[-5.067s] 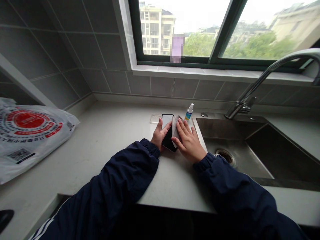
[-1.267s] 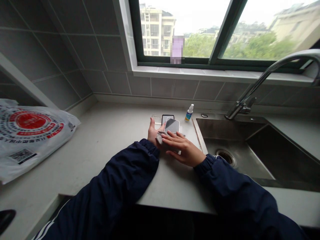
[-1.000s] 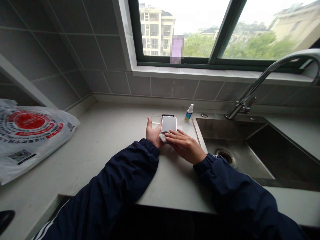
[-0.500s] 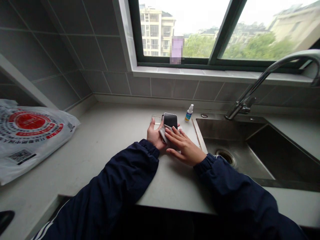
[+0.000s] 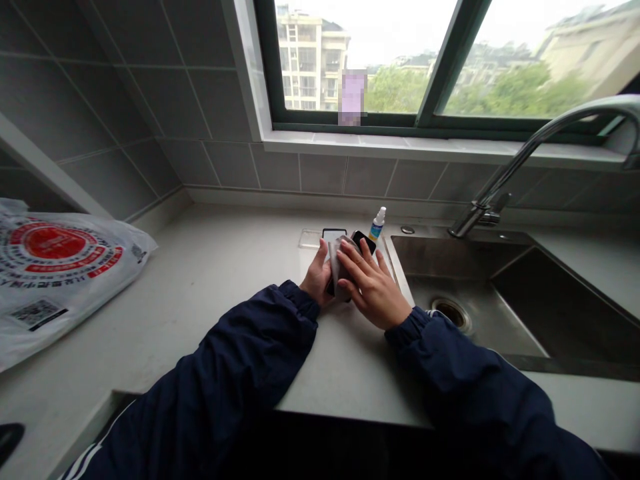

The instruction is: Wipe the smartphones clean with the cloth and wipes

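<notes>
My left hand (image 5: 318,276) grips a black smartphone (image 5: 362,241) from below, tilted on the stone counter (image 5: 210,267). Most of the phone is hidden behind a grey microfibre cloth (image 5: 339,272). My right hand (image 5: 369,284) presses that cloth onto the phone's face, fingers spread. Just behind the hands lies a flat black-edged glass piece (image 5: 334,233), partly covered by the phone. It rests on or beside a clear plastic sheet (image 5: 310,239). A small spray bottle with a white nozzle (image 5: 377,225) stands beyond my right fingers.
A white plastic bag with red print (image 5: 55,250) lies on the counter at the left. On the right are a stainless steel sink's rim (image 5: 399,263) and a chrome faucet (image 5: 483,212). Tiled wall and a window sill stand behind.
The phone has turned from upright to a diagonal tilt. The cloth has moved from its lower edge up across its face, and my right hand has shifted up with it.
</notes>
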Motion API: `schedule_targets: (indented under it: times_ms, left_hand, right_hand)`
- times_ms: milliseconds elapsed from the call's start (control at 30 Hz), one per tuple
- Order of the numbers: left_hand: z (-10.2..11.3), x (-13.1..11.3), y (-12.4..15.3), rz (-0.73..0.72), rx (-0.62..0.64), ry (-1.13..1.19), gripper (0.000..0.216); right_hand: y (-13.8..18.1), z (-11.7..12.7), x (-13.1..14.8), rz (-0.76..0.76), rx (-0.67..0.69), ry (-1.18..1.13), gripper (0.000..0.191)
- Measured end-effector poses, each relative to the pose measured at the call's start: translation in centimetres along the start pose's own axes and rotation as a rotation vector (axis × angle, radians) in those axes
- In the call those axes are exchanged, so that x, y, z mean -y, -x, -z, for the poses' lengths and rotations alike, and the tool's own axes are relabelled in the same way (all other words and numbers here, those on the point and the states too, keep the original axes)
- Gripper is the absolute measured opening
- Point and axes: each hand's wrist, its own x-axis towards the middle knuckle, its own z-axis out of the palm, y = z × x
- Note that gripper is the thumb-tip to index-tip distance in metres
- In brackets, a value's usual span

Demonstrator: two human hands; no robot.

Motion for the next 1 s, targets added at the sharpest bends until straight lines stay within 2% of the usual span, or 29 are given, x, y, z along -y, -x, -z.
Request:
schedule_targets:
  times_ms: [267, 400, 567, 767, 1000]
  left_hand:
    - [1.2, 0.4, 0.3, 0.050, 0.038, -0.229, 0.061]
    - [1.7, -0.2, 0.2, 0.074, 0.103, -0.292, 0.063]
    - [2.1, -0.8, 0.0, 0.067, 0.136, -0.278, 0.072]
    - [1.6, -1.2, 0.1, -0.005, 0.128, -0.164, 0.072]
    - [1.4, -1.4, 0.1, -0.040, 0.063, -0.120, 0.068]
  right_hand:
    - [-0.1, 0.1, -0.7, -0.185, -0.145, 0.034, 0.059]
    - [-0.2, 0.0, -1.0, -0.233, -0.183, 0.027, 0.057]
    - [-0.2, 0.0, -0.9, -0.262, -0.175, 0.077, 0.053]
    - [-0.3, 0.1, -0.9, -0.327, -0.179, 0.099, 0.051]
    - [-0.3, 0.0, -1.1, -0.259, -0.169, 0.055, 0.048]
